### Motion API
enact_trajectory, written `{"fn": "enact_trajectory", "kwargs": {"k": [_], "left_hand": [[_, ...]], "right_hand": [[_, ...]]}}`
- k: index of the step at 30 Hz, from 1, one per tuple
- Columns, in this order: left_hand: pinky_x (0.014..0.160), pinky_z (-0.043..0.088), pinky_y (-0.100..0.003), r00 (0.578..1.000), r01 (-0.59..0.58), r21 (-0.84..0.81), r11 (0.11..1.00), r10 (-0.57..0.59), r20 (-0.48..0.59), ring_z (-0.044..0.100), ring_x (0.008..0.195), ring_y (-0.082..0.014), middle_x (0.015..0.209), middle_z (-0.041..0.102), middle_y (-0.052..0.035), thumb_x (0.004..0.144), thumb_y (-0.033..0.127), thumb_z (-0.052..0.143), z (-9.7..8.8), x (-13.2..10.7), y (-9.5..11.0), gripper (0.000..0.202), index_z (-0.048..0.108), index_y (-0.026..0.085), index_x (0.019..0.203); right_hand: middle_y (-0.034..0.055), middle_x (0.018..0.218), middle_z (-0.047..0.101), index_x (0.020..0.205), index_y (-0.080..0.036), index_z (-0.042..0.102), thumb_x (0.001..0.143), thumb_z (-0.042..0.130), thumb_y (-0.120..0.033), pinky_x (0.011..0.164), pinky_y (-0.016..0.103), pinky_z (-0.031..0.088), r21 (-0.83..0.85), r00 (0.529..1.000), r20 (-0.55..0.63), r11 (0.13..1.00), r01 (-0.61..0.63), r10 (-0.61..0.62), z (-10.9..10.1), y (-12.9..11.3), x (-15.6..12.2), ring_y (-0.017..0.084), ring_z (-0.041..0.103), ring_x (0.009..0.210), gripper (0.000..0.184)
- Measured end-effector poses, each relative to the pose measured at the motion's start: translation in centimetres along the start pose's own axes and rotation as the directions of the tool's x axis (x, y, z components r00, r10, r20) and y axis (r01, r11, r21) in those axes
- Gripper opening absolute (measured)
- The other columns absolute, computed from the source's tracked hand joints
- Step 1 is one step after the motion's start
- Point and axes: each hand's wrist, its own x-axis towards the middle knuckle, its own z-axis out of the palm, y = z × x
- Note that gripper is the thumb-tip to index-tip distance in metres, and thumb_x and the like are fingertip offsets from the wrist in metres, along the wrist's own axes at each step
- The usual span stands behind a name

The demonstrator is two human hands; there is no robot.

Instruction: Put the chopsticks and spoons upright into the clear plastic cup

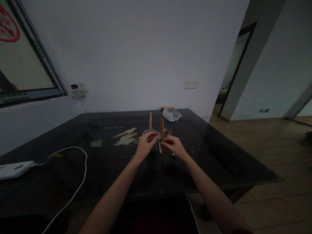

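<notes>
My right hand (174, 146) is closed in a pinch on upright wooden chopsticks (163, 130) above the dark table. My left hand (147, 144) is to the left of them, thumb and fingertips pinched together; what they hold is too small to make out. A spoon (160, 149) hangs or stands between the hands; I cannot tell whether it is held. Behind my left hand, more chopsticks (150, 121) rise from a round container, mostly hidden by that hand. Another thin stick (170, 131) stands just behind my right fingers.
The glossy black table (117, 182) has a painted bird and flower pattern. A crumpled clear plastic bag (172, 114) lies at its back edge by the wall. At the left is a white power strip (17, 169) with a white cable (85, 162) running off the front.
</notes>
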Motion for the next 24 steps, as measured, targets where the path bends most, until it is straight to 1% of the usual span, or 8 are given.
{"fn": "enact_trajectory", "kwargs": {"k": [2,6,9,14,24], "left_hand": [[0.072,0.052,-0.027,1.0,-0.016,-0.017,1.0,0.016,0.007,0.064,0.083,-0.017,0.096,0.068,-0.008,0.08,0.033,0.06,0.39,-0.21,0.1,0.024,0.066,0.015,0.094],[0.066,0.051,-0.026,1.0,-0.028,0.013,1.0,0.028,0.01,0.063,0.078,-0.0174,0.086,0.068,-0.0072,0.076,0.032,0.064,0.96,-0.57,0.04,0.021,0.068,0.014,0.087],[0.067,0.05,-0.027,1.0,-0.029,0.014,0.999,0.029,0.011,0.062,0.076,-0.017,0.081,0.067,-0.006,0.076,0.032,0.065,1.07,-0.61,-0.18,0.02,0.069,0.014,0.082],[0.066,0.049,-0.025,0.999,-0.03,0.021,0.999,0.03,0.018,0.061,0.077,-0.0172,0.08,0.067,-0.0056,0.076,0.034,0.066,1.03,-0.58,-0.33,0.02,0.068,0.014,0.077],[0.067,0.049,-0.025,0.999,-0.034,0.019,0.999,0.034,0.025,0.062,0.076,-0.0168,0.078,0.068,-0.0049,0.074,0.037,0.067,1.04,-0.59,-0.21,0.022,0.069,0.015,0.076]], "right_hand": [[0.0015,0.064,0.058,0.07,-0.017,0.063,0.078,0.063,-0.042,0.052,0.023,0.039,0.023,1.0,0.014,1.0,0.003,-0.003,0.18,-0.05,-0.07,0.013,0.052,0.056,0.026],[0.0008,0.064,0.057,0.07,-0.017,0.063,0.078,0.063,-0.039,0.052,0.024,0.038,0.055,0.999,0.046,0.998,0.001,-0.003,0.37,-0.36,-0.14,0.013,0.052,0.056,0.024],[0.0007,0.063,0.056,0.068,-0.017,0.063,0.078,0.063,-0.039,0.052,0.023,0.037,0.049,0.999,0.047,0.999,0.015,-0.017,0.37,-0.71,-0.14,0.013,0.051,0.056,0.024],[0.0009,0.064,0.057,0.069,-0.017,0.064,0.078,0.063,-0.038,0.052,0.023,0.037,0.051,0.998,0.044,0.998,0.031,-0.033,0.38,-0.87,-0.15,0.012,0.051,0.056,0.023],[0.0006,0.064,0.058,0.071,-0.018,0.066,0.077,0.064,-0.04,0.052,0.023,0.038,0.063,0.999,0.046,0.998,0.01,-0.013,0.39,-0.9,-0.17,0.013,0.052,0.056,0.023]]}}
